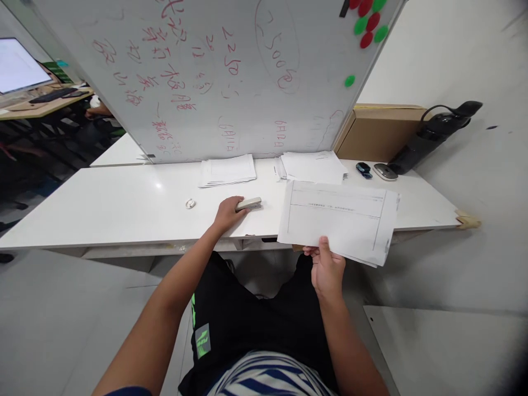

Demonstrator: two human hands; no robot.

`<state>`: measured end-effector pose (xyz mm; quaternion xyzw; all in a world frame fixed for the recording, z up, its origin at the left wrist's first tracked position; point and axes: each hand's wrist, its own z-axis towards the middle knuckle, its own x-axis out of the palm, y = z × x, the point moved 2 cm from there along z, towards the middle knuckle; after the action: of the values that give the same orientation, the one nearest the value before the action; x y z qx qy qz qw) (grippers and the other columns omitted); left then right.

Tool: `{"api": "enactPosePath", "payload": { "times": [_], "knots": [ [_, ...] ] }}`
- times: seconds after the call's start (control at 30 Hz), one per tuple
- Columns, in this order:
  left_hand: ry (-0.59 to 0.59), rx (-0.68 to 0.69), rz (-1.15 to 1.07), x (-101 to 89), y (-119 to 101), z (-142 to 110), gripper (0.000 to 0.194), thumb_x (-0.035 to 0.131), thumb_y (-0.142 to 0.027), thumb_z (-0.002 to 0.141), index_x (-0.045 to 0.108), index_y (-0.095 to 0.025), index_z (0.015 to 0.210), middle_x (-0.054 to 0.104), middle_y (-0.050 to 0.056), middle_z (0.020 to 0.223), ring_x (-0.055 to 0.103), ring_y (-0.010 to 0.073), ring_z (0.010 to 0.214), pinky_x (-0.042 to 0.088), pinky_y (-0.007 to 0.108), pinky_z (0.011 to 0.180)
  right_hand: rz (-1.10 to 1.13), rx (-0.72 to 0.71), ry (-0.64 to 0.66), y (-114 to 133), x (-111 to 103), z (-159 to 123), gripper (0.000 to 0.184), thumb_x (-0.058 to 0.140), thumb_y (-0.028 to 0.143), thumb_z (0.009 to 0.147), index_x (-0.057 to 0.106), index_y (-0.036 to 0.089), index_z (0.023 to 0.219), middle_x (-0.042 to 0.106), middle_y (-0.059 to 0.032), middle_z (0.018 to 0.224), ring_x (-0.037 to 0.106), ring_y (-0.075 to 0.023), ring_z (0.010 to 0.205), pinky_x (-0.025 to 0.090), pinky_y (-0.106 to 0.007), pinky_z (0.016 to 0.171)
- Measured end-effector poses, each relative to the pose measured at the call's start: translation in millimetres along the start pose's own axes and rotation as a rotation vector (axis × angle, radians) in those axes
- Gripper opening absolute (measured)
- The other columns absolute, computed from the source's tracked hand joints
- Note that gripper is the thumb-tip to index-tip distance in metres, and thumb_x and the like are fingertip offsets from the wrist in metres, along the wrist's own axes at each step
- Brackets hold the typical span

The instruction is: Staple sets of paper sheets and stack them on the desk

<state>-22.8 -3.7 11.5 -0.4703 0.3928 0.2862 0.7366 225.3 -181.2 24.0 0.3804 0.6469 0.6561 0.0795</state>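
My left hand [228,213] rests on the white table [124,203] with its fingers closed around the end of a grey stapler [249,204]. My right hand [328,267] grips the near edge of a thin sheaf of printed paper sheets [340,220], held just above the table's front edge. Two more paper stacks lie further back, the left stack [228,170] and the right stack [313,166], both at the foot of the whiteboard.
A whiteboard [214,71] with red writing and coloured magnets stands behind the table. A cardboard box [379,132], a black device [433,135], a mouse [385,171] and a small dark object [364,169] lie at the right. A small white item [190,203] sits left of the stapler.
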Motion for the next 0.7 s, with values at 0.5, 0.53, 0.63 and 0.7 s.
{"api": "enactPosePath", "payload": {
  "times": [0.5,0.53,0.63,0.7],
  "knots": [
    [0.027,-0.021,0.013,0.4,0.6,-0.5,0.044,0.057,-0.045,0.082,0.058,-0.020,0.119,0.061,0.006,0.122,0.054,0.0265,0.114,0.043,0.038,0.098,-0.099,-0.041,-0.006,-13.7,0.0,-2.2,0.037,0.065,0.049,0.079,0.063,0.015,0.065,0.065,-0.0038,0.057,0.058,-0.0152,0.053,0.046,-0.029,0.054],
    [0.029,-0.022,0.012,0.2,0.5,-0.5,0.044,0.057,-0.045,0.082,0.058,-0.021,0.119,0.061,0.006,0.122,0.054,0.0266,0.114,0.043,0.038,0.097,-0.100,-0.036,-0.005,-13.3,0.3,-2.7,0.037,0.065,0.049,0.078,0.063,0.015,0.065,0.065,-0.0038,0.057,0.058,-0.0153,0.054,0.046,-0.029,0.054],
    [0.028,-0.020,0.007,-0.1,0.7,-0.5,0.043,0.057,-0.045,0.082,0.058,-0.021,0.118,0.062,0.007,0.122,0.055,0.0270,0.113,0.043,0.039,0.097,-0.120,-0.021,-0.008,-12.4,0.2,-4.0,0.038,0.064,0.050,0.078,0.063,0.014,0.064,0.065,-0.0044,0.058,0.059,-0.0156,0.055,0.047,-0.029,0.056],
    [0.025,-0.017,0.002,0.4,1.2,-0.4,0.043,0.057,-0.045,0.082,0.058,-0.021,0.118,0.062,0.006,0.122,0.055,0.0269,0.113,0.043,0.039,0.097,-0.140,-0.017,-0.011,-12.1,-0.4,-4.4,0.040,0.064,0.051,0.078,0.064,0.014,0.063,0.065,-0.0050,0.058,0.059,-0.0157,0.055,0.047,-0.030,0.057]
  ]
}}
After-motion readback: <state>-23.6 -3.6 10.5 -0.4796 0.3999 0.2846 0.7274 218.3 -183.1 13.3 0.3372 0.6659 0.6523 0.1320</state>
